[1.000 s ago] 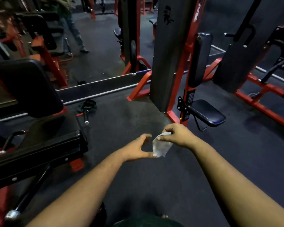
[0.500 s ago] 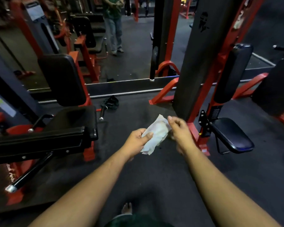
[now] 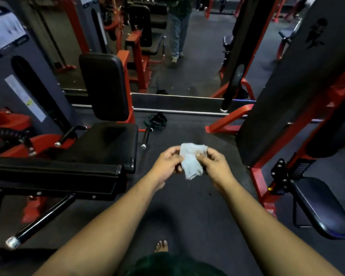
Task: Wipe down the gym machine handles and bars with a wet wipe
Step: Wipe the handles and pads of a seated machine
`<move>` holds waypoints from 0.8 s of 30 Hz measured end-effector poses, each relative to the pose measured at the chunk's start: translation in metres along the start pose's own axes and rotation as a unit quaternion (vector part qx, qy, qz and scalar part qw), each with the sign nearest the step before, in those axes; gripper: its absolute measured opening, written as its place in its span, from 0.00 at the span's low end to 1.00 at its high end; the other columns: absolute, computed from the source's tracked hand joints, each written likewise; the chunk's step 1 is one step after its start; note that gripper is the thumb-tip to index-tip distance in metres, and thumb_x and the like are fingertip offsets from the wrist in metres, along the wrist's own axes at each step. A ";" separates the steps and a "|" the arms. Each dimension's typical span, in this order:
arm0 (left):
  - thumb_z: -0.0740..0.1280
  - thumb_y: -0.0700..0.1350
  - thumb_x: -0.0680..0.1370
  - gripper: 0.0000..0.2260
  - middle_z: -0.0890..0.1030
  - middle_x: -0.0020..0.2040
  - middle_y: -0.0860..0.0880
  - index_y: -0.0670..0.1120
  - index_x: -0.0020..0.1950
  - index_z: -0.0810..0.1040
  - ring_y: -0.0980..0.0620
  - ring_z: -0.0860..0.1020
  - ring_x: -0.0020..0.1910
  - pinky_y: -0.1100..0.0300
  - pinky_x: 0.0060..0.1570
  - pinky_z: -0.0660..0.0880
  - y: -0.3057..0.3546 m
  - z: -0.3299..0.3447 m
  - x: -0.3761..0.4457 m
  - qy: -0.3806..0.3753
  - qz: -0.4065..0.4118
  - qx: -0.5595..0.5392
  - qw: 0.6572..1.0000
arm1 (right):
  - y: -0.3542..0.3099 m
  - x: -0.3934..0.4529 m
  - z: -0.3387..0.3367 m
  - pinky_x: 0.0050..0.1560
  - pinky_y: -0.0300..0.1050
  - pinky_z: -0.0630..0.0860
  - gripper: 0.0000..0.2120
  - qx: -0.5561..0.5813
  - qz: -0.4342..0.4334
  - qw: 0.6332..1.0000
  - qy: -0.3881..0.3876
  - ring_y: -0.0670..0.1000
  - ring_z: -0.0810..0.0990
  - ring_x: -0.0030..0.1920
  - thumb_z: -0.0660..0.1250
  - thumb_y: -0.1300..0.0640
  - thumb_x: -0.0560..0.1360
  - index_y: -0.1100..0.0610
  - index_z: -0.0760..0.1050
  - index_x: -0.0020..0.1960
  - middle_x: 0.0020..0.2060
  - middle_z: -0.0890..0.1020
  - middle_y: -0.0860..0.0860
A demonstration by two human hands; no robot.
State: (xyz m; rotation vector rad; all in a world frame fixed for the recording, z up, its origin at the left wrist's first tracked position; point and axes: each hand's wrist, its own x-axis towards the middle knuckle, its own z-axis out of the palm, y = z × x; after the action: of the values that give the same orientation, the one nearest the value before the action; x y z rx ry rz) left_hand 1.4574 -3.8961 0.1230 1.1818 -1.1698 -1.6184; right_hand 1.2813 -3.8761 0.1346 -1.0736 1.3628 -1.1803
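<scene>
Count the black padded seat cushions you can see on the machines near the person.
2: one wide black padded seat left of the hands, one small black padded seat at lower right. Others may be hidden behind frames.

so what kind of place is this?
Almost certainly a commercial gym: red-framed machines with a black padded seat and backrest, a shrouded weight stack tower, and dark rubber flooring. Both hands hold a wet wipe.

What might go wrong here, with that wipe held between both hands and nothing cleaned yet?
The wet wipe, pinched between the left hand and right hand, could slip and land on the dirty floor. The bare foot might stub on the loose bar lying ahead.
</scene>
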 end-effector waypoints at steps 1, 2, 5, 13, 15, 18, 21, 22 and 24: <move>0.64 0.33 0.82 0.11 0.80 0.40 0.44 0.47 0.56 0.82 0.54 0.73 0.31 0.63 0.34 0.73 0.013 -0.011 0.013 -0.011 0.027 -0.001 1.000 | -0.013 0.016 0.005 0.58 0.56 0.80 0.12 -0.018 -0.043 0.999 -0.009 0.53 0.84 0.51 0.66 0.71 0.78 0.59 0.84 0.54 0.50 0.87 0.57; 0.63 0.32 0.82 0.12 0.81 0.40 0.46 0.47 0.53 0.82 0.54 0.74 0.32 0.63 0.35 0.74 0.026 -0.019 0.024 -0.016 0.048 0.003 0.999 | -0.027 0.028 0.009 0.56 0.51 0.81 0.14 -0.034 -0.082 0.996 -0.023 0.50 0.84 0.50 0.65 0.73 0.77 0.59 0.84 0.53 0.49 0.87 0.55; 0.62 0.32 0.81 0.14 0.84 0.40 0.49 0.46 0.47 0.84 0.52 0.78 0.38 0.62 0.39 0.75 0.056 -0.043 0.056 -0.002 0.054 0.013 0.998 | -0.050 0.070 0.018 0.49 0.45 0.80 0.13 -0.115 -0.167 0.976 -0.073 0.49 0.84 0.48 0.64 0.75 0.75 0.64 0.85 0.50 0.47 0.87 0.55; 0.70 0.43 0.81 0.07 0.85 0.46 0.47 0.42 0.55 0.84 0.53 0.82 0.43 0.60 0.43 0.78 0.051 -0.092 0.114 0.049 -0.045 -0.019 0.998 | -0.039 0.150 0.063 0.55 0.40 0.78 0.21 -0.132 -0.123 0.978 -0.108 0.47 0.84 0.53 0.57 0.73 0.74 0.57 0.85 0.51 0.50 0.87 0.48; 0.72 0.36 0.78 0.07 0.85 0.45 0.48 0.42 0.55 0.84 0.55 0.81 0.43 0.64 0.45 0.77 0.045 -0.102 0.131 0.067 -0.021 0.013 0.997 | -0.026 0.172 0.073 0.50 0.44 0.79 0.19 -0.029 -0.043 0.994 -0.099 0.51 0.84 0.52 0.57 0.68 0.77 0.54 0.83 0.57 0.50 0.86 0.51; 0.72 0.34 0.78 0.10 0.84 0.45 0.49 0.45 0.57 0.81 0.57 0.80 0.44 0.60 0.49 0.77 0.031 -0.122 0.170 0.097 -0.015 0.046 0.994 | -0.001 0.210 0.095 0.45 0.49 0.80 0.11 0.167 0.117 0.977 -0.062 0.55 0.83 0.49 0.65 0.53 0.81 0.52 0.78 0.63 0.50 0.84 0.54; 0.72 0.36 0.78 0.15 0.85 0.51 0.42 0.51 0.61 0.78 0.52 0.82 0.47 0.48 0.55 0.80 0.012 -0.142 0.214 0.118 -0.027 0.090 0.989 | 0.033 0.254 0.114 0.48 0.51 0.83 0.17 0.170 0.208 0.955 -0.122 0.59 0.85 0.51 0.67 0.49 0.80 0.59 0.77 0.62 0.54 0.85 0.61; 0.72 0.37 0.78 0.16 0.84 0.52 0.42 0.53 0.62 0.77 0.51 0.82 0.49 0.47 0.57 0.79 0.006 -0.148 0.231 0.125 -0.028 0.116 0.985 | 0.043 0.272 0.120 0.47 0.49 0.83 0.16 0.135 0.212 0.956 -0.151 0.59 0.85 0.51 0.67 0.52 0.80 0.62 0.78 0.62 0.54 0.85 0.63; 0.72 0.40 0.78 0.18 0.83 0.55 0.46 0.54 0.65 0.75 0.51 0.82 0.55 0.49 0.61 0.78 -0.010 -0.163 0.268 0.152 -0.047 0.178 0.971 | 0.070 0.313 0.131 0.47 0.49 0.81 0.15 0.073 0.231 0.955 -0.173 0.60 0.84 0.49 0.71 0.55 0.78 0.63 0.79 0.60 0.52 0.85 0.64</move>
State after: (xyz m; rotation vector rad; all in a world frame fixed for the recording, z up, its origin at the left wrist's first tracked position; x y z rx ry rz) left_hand 1.5483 -4.1819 0.0304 1.6712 -1.2458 -1.2636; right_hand 1.3763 -4.1891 0.0215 -0.7564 1.1470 -0.6968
